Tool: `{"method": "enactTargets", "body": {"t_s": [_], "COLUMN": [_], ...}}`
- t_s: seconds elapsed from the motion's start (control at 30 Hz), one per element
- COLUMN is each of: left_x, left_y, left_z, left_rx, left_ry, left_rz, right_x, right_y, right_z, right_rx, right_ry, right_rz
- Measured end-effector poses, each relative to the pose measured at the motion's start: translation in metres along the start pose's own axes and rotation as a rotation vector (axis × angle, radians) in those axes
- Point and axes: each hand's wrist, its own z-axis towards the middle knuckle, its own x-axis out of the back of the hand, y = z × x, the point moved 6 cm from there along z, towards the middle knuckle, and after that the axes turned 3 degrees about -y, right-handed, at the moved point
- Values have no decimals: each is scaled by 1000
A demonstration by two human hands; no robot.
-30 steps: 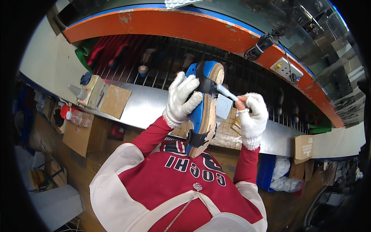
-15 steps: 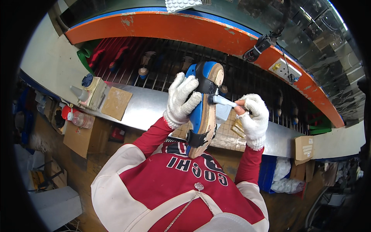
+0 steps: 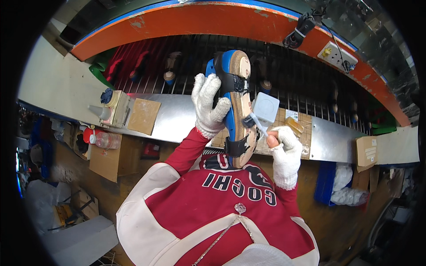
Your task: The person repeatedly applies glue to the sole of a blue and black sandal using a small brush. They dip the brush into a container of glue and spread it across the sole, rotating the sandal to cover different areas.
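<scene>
A blue shoe last (image 3: 230,116) with black straps (image 3: 234,83) and a tan sole (image 3: 238,106) stands nearly lengthwise before my chest, its sole side turned to the right. My gloved left hand (image 3: 208,106) supports it from the left, thumb against its side and the other fingers stretched upward. In my gloved right hand (image 3: 286,155), a small brush (image 3: 259,125) with a pale handle is pinched between bare thumb and fingertips. Its dark bristles touch the sole's edge above the near strap. Just beyond the brush sits a pale grey square container (image 3: 266,107).
Cardboard (image 3: 306,144) lies on the metal ledge (image 3: 330,146) under a yellowish block (image 3: 294,126). Behind runs a rack of rods (image 3: 306,101) with more lasts (image 3: 169,78), below an orange beam (image 3: 186,23). Leftward are a tan board (image 3: 144,116) and a plastic bottle (image 3: 108,140).
The brush has moved nearer to me along the sole, toward the near strap. The last is more upright, and the whole view has shifted slightly.
</scene>
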Motion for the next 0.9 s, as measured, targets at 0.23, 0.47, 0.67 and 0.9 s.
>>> {"method": "enactTargets", "body": {"t_s": [0.23,0.47,0.67,0.9], "left_x": [-3,-2,-2,-3], "left_y": [0,-4,-7,-12], "left_z": [-6,-5,2,4], "left_rx": [-13,-48,-37,-17], "left_ry": [-16,-34,-20,-42], "left_rz": [-26,-20,13,27], "right_x": [-2,1,3,3], "right_y": [-9,-31,-21,1], "right_z": [15,37,46,33], "right_rx": [153,396,326,233], "right_ry": [127,250,71,-60], "right_rz": [-156,-464,-316,-158]}}
